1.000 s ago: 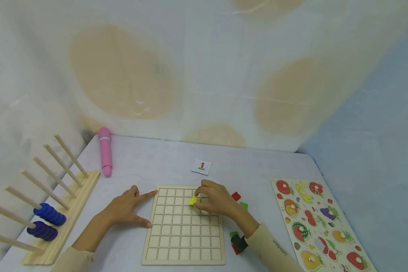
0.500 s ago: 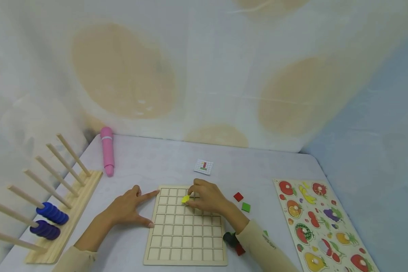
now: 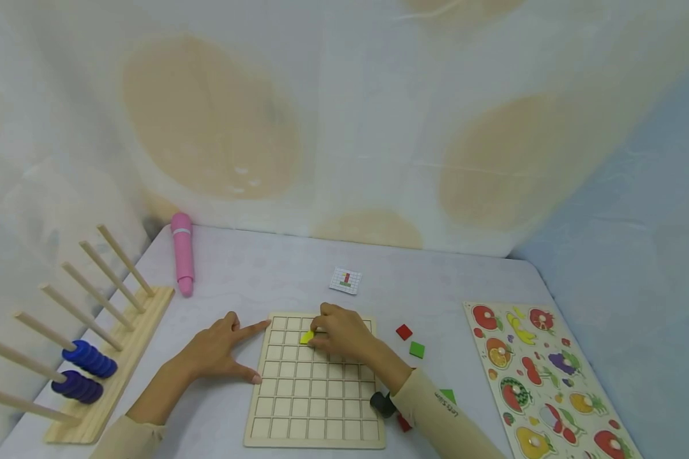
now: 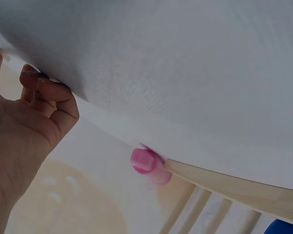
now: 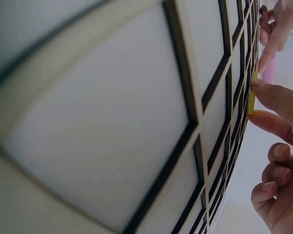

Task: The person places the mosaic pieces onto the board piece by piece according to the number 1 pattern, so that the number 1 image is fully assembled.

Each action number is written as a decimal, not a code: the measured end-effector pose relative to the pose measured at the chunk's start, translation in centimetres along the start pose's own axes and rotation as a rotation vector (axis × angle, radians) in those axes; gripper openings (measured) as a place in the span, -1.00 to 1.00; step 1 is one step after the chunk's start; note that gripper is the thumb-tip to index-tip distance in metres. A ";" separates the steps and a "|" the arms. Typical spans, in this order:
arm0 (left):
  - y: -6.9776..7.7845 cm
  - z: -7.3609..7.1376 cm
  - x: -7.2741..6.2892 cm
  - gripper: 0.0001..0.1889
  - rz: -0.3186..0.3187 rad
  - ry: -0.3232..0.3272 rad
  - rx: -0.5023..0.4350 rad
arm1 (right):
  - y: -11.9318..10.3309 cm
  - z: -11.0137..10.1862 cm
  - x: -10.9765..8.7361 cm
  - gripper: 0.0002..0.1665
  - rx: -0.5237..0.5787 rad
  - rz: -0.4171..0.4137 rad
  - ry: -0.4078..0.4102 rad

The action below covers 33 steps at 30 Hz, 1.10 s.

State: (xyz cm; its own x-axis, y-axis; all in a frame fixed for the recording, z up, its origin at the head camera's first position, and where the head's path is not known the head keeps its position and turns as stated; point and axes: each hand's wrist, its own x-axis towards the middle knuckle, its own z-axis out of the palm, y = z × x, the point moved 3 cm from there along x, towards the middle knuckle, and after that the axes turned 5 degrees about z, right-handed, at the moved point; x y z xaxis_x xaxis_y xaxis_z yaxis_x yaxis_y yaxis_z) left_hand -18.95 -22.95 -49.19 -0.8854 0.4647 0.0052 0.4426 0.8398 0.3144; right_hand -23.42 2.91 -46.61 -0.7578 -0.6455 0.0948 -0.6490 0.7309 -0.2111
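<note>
A wooden grid board (image 3: 316,442) lies flat in front of me. Between its thumb and index finger my right hand (image 3: 344,333) pinches a yellow square tile (image 3: 307,336), low over the upper rows of the grid. In the right wrist view the yellow tile (image 5: 252,95) stands edge-on at the grid's surface. My left hand (image 3: 215,349) rests at the board's left edge, index finger straight at the upper corner and thumb lower down. Its other fingers (image 4: 63,105) are bent in the left wrist view. The right hand covers part of the board's upper right cells.
Red (image 3: 404,332) and green tiles (image 3: 416,350) lie right of the board, some partly under the right forearm. Behind stands a small pattern card (image 3: 346,280). A peg abacus (image 3: 120,357) and pink microphone-shaped toy (image 3: 182,255) are left; a fruit puzzle board (image 3: 542,376) is right.
My right hand has moved left across the board's upper rows with the yellow tile. The left hand keeps its place at the board's edge. The view has shifted slightly.
</note>
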 end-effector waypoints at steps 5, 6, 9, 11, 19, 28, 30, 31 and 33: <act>0.0 0.0 0.1 0.15 -0.002 -0.002 0.006 | -0.1 0.1 -0.3 -0.70 -0.002 0.006 0.014; 0.0 0.0 0.2 0.15 -0.003 -0.003 0.005 | -0.1 0.1 -0.3 -0.70 -0.009 0.004 0.014; 0.0 0.0 0.3 0.15 -0.006 -0.004 -0.002 | -0.3 0.0 -0.5 -0.67 -0.033 0.000 0.019; 0.1 0.0 0.4 0.15 -0.006 -0.005 -0.006 | -0.3 -0.2 -0.6 -0.62 -0.051 0.002 0.026; -0.2 -0.1 0.4 0.14 0.002 -0.007 -0.001 | 1.9 -1.6 -2.7 -0.44 0.001 0.109 0.041; -0.7 -0.4 -0.1 0.15 0.005 -0.007 0.004 | 7.4 -2.4 -6.3 -0.40 0.059 0.327 0.084; -0.8 -0.4 -0.3 0.15 0.003 -0.008 0.002 | 8.5 -2.5 -7.0 -0.40 0.072 0.369 0.088; -0.9 -0.3 -0.3 0.15 0.000 -0.008 0.001 | 8.9 -2.5 -7.3 -0.40 0.082 0.389 0.089; -1.1 -0.3 -0.4 0.15 -0.009 -0.010 0.004 | 9.7 -2.5 -7.8 -0.39 0.096 0.419 0.095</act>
State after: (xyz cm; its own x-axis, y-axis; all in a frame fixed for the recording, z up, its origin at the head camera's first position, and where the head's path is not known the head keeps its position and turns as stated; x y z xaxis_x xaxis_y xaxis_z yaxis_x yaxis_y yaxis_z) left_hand -19.14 -24.13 -49.24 -0.8881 0.4596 -0.0072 0.4348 0.8452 0.3108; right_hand -23.94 15.63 -46.95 -0.9599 -0.2714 0.0700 -0.2787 0.8984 -0.3393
